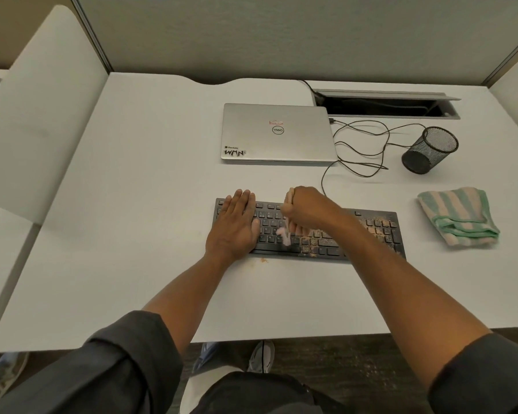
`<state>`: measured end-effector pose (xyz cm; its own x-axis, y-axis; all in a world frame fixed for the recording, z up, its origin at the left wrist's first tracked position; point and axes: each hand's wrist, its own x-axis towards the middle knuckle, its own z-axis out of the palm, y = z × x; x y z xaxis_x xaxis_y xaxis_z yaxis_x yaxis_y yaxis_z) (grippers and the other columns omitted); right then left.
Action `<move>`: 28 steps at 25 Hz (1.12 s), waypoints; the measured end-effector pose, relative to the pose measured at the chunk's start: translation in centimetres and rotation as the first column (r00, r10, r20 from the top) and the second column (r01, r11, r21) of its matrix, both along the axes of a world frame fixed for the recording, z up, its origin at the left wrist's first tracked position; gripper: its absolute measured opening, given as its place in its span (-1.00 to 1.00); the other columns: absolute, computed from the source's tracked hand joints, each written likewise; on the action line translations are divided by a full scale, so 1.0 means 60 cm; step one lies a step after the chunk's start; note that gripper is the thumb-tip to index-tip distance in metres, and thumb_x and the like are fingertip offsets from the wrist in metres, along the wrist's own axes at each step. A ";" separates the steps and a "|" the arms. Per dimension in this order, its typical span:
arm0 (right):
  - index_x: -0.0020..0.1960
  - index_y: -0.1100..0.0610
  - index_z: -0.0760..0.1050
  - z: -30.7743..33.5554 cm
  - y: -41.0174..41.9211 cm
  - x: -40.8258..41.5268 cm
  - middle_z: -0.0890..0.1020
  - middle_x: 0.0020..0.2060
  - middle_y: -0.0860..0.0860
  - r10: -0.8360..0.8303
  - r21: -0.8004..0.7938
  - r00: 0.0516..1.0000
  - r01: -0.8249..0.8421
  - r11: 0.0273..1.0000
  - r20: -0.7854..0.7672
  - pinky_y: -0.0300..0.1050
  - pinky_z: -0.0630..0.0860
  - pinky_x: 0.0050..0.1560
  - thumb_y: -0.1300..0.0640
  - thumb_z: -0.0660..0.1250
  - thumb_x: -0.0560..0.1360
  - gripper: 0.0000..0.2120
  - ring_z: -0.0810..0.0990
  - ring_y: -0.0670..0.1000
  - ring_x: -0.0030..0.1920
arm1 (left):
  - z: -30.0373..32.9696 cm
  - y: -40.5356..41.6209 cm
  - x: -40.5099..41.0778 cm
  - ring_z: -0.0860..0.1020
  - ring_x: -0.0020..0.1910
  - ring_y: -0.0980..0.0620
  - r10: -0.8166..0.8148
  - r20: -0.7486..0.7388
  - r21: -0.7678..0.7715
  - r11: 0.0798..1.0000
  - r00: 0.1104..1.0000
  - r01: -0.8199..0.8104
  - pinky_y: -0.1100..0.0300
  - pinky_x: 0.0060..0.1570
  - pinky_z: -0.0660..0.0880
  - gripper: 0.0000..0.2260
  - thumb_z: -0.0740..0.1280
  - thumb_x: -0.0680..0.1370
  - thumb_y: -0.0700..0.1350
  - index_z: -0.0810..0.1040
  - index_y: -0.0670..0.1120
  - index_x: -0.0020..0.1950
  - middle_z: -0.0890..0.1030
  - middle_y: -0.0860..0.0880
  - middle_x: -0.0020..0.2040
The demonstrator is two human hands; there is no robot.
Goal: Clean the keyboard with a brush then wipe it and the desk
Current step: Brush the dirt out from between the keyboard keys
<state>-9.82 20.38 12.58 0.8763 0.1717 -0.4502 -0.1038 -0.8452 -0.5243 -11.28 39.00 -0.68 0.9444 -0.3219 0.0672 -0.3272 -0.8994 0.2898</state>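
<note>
The black keyboard (368,231) lies on the white surface (132,219), under both hands. Its right half has brown crumbs on it, and a few crumbs lie on the surface just in front of it. The striped cloth (458,216) lies folded to the right of the keyboard, apart from it.

Behind the keyboard there is a closed silver laptop (277,132), a loose black cord (362,144) and a mesh cup (429,150). Gray walls stand around the surface. The floor is dark.

The left hand (237,225) lies flat on the left end of the keyboard, fingers straight and close together. The right hand (307,209) is curled around a pale brush (286,231). The brush points down, and its blurry tip is on the middle keys.
</note>
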 end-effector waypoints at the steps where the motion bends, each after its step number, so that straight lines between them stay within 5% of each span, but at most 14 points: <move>1: -0.16 0.30 0.59 0.002 -0.004 0.004 0.70 -0.38 0.12 -0.040 0.043 0.999 0.039 0.998 0.019 -0.16 0.58 -0.39 0.18 0.19 0.59 -0.72 0.64 0.03 -0.47 | 0.001 0.000 0.000 0.06 0.63 -0.14 0.001 -0.001 -0.001 1.000 1.000 -0.001 0.00 0.61 -0.12 -0.36 -0.10 0.62 0.09 0.13 -0.21 0.63 0.20 -0.19 0.62; 5: -0.09 0.17 0.50 -0.009 -0.002 -0.006 0.69 -0.39 0.05 -0.187 0.190 0.962 0.149 0.971 0.201 -0.12 0.60 -0.38 0.15 0.22 0.54 -0.88 0.66 0.01 -0.45 | 0.004 -0.001 -0.001 0.07 0.63 -0.14 0.006 0.004 -0.003 1.000 1.000 -0.006 0.02 0.61 -0.14 -0.36 -0.09 0.62 0.09 0.13 -0.21 0.63 0.21 -0.19 0.62; 10: -0.22 0.29 0.55 0.002 -0.001 -0.008 0.69 -0.42 0.12 0.006 0.053 1.000 -0.007 0.999 0.005 -0.25 0.52 -0.46 0.23 0.20 0.58 -0.73 0.63 0.00 -0.49 | 0.003 -0.001 -0.002 0.06 0.63 -0.14 0.005 0.004 -0.003 1.000 1.000 -0.005 0.01 0.61 -0.12 -0.36 -0.09 0.62 0.08 0.12 -0.21 0.63 0.20 -0.19 0.62; 15: -0.11 0.19 0.52 -0.003 0.010 -0.018 0.69 -0.34 0.08 -0.121 0.154 0.968 0.088 0.984 0.221 -0.02 0.62 -0.21 0.15 0.27 0.57 -0.86 0.68 0.04 -0.34 | 0.002 -0.001 -0.002 0.09 0.63 -0.15 0.004 0.008 -0.003 1.000 1.000 -0.004 -0.01 0.61 -0.09 -0.39 -0.03 0.63 0.05 0.14 -0.22 0.63 0.22 -0.20 0.61; 20: -0.19 0.31 0.62 0.005 0.003 -0.028 0.71 -0.36 0.15 -0.018 -0.028 0.998 0.016 0.999 -0.054 -0.11 0.64 -0.23 0.23 0.22 0.58 -0.72 0.67 0.06 -0.41 | 0.004 0.000 -0.002 0.08 0.63 -0.15 0.002 0.004 -0.023 1.000 1.000 -0.002 0.02 0.61 -0.12 -0.37 -0.06 0.62 0.07 0.14 -0.22 0.63 0.22 -0.20 0.61; 24: -0.12 0.19 0.56 0.002 0.009 -0.044 0.70 -0.38 0.04 -0.172 0.194 0.966 0.133 0.972 0.195 -0.26 0.56 -0.34 0.17 0.27 0.58 -0.85 0.64 -0.17 -0.45 | 0.004 0.000 -0.003 0.11 0.62 -0.17 0.002 0.022 -0.023 1.000 1.000 -0.002 0.01 0.61 -0.11 -0.40 -0.01 0.63 0.04 0.16 -0.23 0.62 0.24 -0.22 0.60; 28: -0.11 0.20 0.55 -0.017 0.026 -0.049 0.70 -0.38 0.06 -0.095 0.141 0.988 0.077 0.987 0.125 -0.08 0.63 -0.30 0.17 0.26 0.58 -0.84 0.69 0.04 -0.39 | 0.005 0.000 -0.004 0.07 0.63 -0.15 -0.001 0.010 -0.019 1.000 1.000 0.001 0.04 0.60 -0.16 -0.40 -0.01 0.64 0.03 0.13 -0.22 0.63 0.21 -0.21 0.61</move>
<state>-12.78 21.94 11.56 0.9400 0.1451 -0.3088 -0.0958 -0.7564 -0.6471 -11.53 39.01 -0.41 0.9433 -0.3213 0.0831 -0.3311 -0.8934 0.3037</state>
